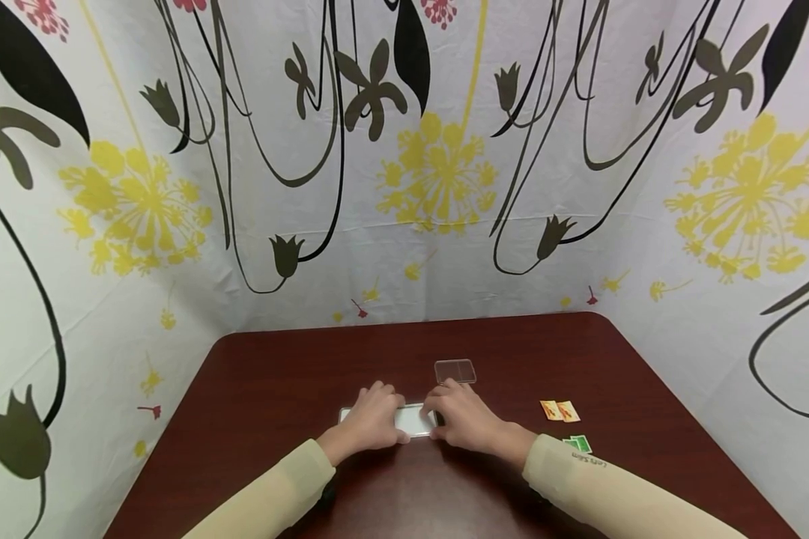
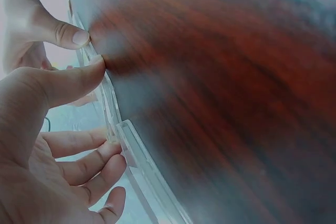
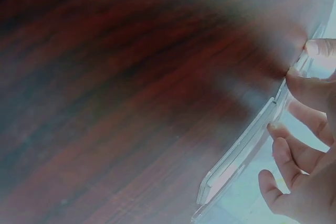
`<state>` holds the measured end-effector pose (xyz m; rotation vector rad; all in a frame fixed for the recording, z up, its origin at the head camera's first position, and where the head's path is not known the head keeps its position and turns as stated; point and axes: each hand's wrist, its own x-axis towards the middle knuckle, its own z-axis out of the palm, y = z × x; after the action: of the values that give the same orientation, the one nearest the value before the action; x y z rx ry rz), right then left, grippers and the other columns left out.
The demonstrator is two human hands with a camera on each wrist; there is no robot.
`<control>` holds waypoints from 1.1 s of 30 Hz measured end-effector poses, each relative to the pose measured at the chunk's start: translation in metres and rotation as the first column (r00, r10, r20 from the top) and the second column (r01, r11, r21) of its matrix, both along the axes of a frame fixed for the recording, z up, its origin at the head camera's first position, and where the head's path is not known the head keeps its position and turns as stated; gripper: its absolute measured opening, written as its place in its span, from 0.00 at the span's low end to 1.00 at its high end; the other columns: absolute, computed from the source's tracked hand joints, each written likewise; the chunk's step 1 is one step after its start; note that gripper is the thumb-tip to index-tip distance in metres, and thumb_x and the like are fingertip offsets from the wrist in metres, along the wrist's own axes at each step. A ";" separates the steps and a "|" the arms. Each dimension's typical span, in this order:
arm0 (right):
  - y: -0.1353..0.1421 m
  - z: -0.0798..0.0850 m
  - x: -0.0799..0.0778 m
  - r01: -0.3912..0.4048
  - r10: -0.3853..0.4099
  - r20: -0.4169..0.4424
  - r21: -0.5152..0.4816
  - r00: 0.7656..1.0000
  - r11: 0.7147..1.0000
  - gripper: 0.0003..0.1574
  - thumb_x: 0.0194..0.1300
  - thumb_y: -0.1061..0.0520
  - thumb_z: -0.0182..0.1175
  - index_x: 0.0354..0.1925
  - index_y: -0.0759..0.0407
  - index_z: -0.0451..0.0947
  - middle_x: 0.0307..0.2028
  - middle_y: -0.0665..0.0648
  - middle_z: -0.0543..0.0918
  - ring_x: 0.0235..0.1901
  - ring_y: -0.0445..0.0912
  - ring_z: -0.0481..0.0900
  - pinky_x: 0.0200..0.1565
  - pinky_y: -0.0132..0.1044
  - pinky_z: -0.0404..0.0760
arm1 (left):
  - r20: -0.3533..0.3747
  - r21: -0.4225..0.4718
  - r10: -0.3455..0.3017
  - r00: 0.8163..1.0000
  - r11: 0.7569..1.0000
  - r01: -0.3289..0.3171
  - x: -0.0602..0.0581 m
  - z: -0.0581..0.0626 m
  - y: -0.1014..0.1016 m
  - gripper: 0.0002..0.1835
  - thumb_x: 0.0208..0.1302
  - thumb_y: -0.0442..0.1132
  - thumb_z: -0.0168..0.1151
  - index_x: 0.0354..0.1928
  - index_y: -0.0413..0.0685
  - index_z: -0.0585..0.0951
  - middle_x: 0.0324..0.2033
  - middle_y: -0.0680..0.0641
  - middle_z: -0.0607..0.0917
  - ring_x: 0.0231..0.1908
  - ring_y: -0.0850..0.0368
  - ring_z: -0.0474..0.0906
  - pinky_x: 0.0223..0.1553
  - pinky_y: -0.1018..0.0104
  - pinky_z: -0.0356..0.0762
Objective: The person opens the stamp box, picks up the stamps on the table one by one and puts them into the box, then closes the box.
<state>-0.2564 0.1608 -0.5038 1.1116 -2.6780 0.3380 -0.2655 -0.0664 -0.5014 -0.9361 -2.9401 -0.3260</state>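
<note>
A flat, clear plastic case [image 1: 414, 421] with a white inside lies lengthwise on the table in the head view. My left hand [image 1: 375, 418] grips it left of the middle, thumb at the near edge and fingers over the far edge. Close beside it, my right hand [image 1: 464, 416] holds the right part the same way. Both wrist views show the thumbs pressing near each other on the thin clear rim [image 2: 110, 106]. Farther along, a separate clear edge piece [image 3: 239, 150] overlaps that rim. Palms and fingers hide much of the case in the head view.
A clear rectangular lid-like piece [image 1: 455, 370] lies just beyond my right hand. To the right are two orange cards [image 1: 559, 411] and, partly behind the right sleeve, green cards [image 1: 581, 443]. The dark red table [image 1: 297, 374] meets flower-printed cloth [image 1: 425, 284] on its far and side edges.
</note>
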 end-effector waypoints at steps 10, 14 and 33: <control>0.001 0.005 -0.002 0.006 -0.008 0.055 0.024 0.998 1.000 0.19 0.53 0.50 0.78 0.45 0.46 0.87 0.46 0.45 0.84 0.46 0.45 0.73 0.44 0.48 0.73 | 0.050 0.056 0.003 0.999 0.998 -0.006 -0.002 0.000 -0.004 0.29 0.51 0.62 0.76 0.48 0.49 0.87 0.37 0.55 0.78 0.39 0.57 0.70 0.42 0.52 0.71; 0.001 0.004 -0.002 -0.007 0.007 0.034 0.019 0.999 1.000 0.19 0.53 0.50 0.78 0.44 0.46 0.87 0.46 0.45 0.84 0.46 0.45 0.73 0.43 0.48 0.73 | 0.056 0.079 -0.003 0.998 0.997 -0.001 -0.002 0.001 -0.005 0.29 0.50 0.61 0.77 0.48 0.50 0.87 0.38 0.54 0.79 0.39 0.57 0.70 0.41 0.53 0.69; 0.005 0.015 -0.006 -0.037 0.036 -0.023 -0.013 0.999 0.999 0.22 0.55 0.49 0.77 0.49 0.47 0.88 0.47 0.44 0.85 0.45 0.44 0.73 0.43 0.48 0.71 | 0.115 0.150 -0.045 0.992 0.988 0.028 -0.006 0.012 -0.017 0.28 0.53 0.55 0.77 0.54 0.49 0.86 0.43 0.53 0.79 0.44 0.57 0.69 0.45 0.53 0.68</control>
<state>-0.2621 0.1658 -0.4887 1.1547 -2.6348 0.3468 -0.2713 -0.0833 -0.4893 -0.9839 -2.9547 -0.6123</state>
